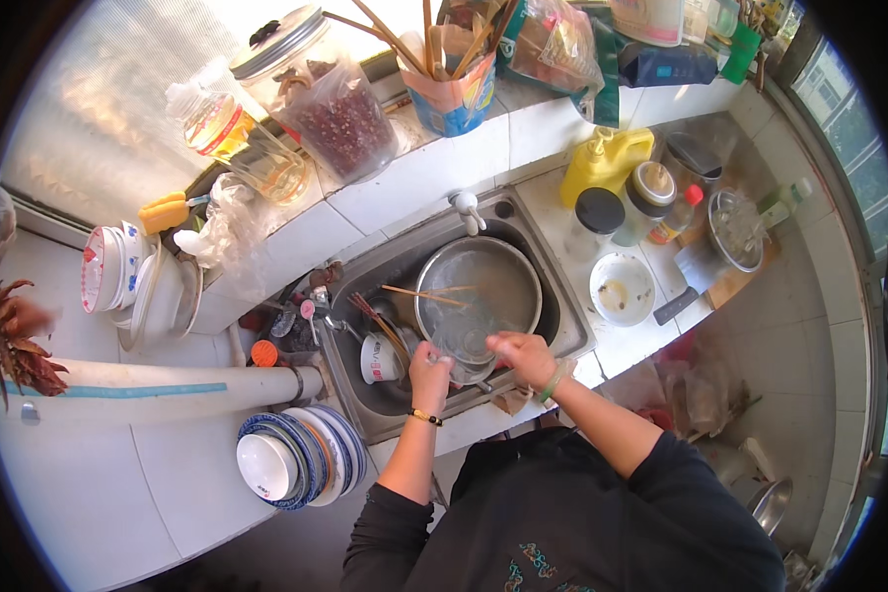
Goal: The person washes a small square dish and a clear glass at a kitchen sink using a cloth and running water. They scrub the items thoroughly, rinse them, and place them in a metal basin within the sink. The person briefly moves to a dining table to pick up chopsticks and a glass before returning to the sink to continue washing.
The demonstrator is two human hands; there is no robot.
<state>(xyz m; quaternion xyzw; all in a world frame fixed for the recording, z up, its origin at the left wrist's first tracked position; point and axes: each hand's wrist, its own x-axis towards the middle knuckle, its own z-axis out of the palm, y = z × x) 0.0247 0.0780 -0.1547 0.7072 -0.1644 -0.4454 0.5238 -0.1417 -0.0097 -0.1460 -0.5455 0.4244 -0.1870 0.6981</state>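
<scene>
A clear glass bowl (468, 342) is between my hands at the front edge of a large metal basin (530, 275). My left hand (431, 370) grips its left side. My right hand (524, 357) is at its right side with curled fingers; whether it grips the rim or a cloth is unclear. The basin holds cloudy water and stands in the stainless steel sink (355, 411). Light chopsticks (436, 296) lie across the basin's left part. Left of it in the sink are a white bowl with red marks (379, 359) and a bundle of chopsticks (377, 322).
Stacked plates and bowls (303, 455) stand left of the sink. On the right counter are a white bowl with residue (622, 289), a cleaver (699, 268), jars and a yellow pump jug (607, 163). The faucet (468, 211) rises behind the basin; a white pipe (192, 388) runs left.
</scene>
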